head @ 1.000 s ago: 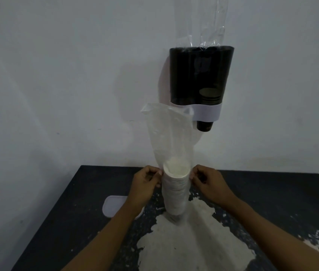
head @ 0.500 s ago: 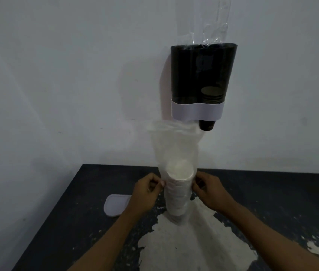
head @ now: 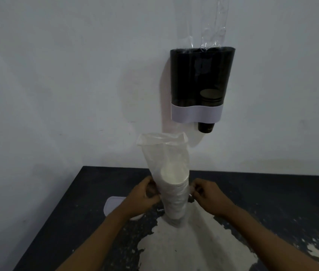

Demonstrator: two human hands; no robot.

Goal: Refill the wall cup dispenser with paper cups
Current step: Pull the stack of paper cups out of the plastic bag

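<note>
Behind left hand, half-hidden white lid

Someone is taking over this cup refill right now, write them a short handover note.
Left hand and right hand each pinch the plastic sleeve beside the stack of white paper cups.
The stack stands upright on the black table, sleeve top open above it.
The wall cup dispenser holds a few dark cups in its right tube; the left looks empty.
Done: sleeve opened.
Left: free the cups and load them into the dispenser.
</note>
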